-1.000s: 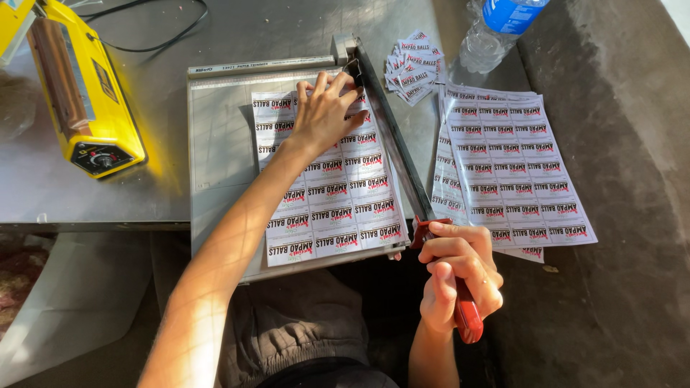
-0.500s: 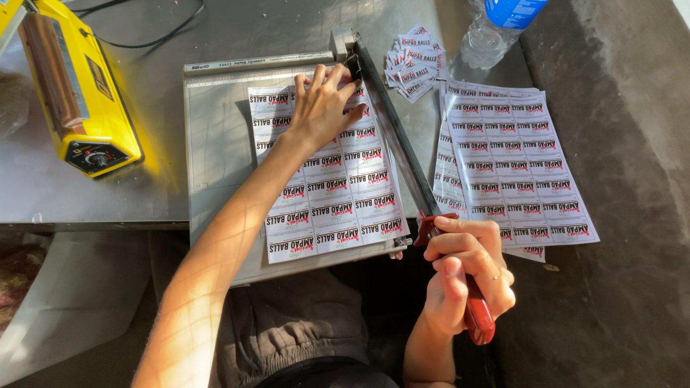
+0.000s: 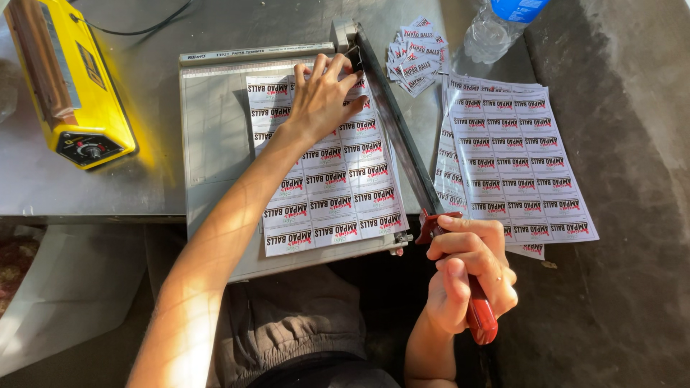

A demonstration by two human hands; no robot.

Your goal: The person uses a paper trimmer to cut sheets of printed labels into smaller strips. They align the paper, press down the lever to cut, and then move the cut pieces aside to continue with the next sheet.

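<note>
The right hand (image 3: 471, 273) is wrapped in a closed fist around the red handle (image 3: 480, 316) of the cutter arm (image 3: 392, 118), thumb laid along the top, with the handle's tip showing below the fingers. The arm lies down along the right edge of the grey paper trimmer (image 3: 215, 144), running from the hinge at the far corner to the handle at the near one. The left hand (image 3: 323, 97) is flat and spread, all fingers extended, pressing on the far end of the label sheet (image 3: 330, 187) that lies on the trimmer bed, its right edge against the arm. That sheet is one, printed with red and black labels in three columns.

To the right of the trimmer, on the metal table (image 3: 144, 187), a stack of label sheets (image 3: 514, 162) lies fanned; how many it holds I cannot tell. Beyond it is one small pile of cut labels (image 3: 417, 54), and beside that one clear plastic bottle (image 3: 492, 32) with a blue top. One yellow heat sealer (image 3: 68, 86) stands at the far left.
</note>
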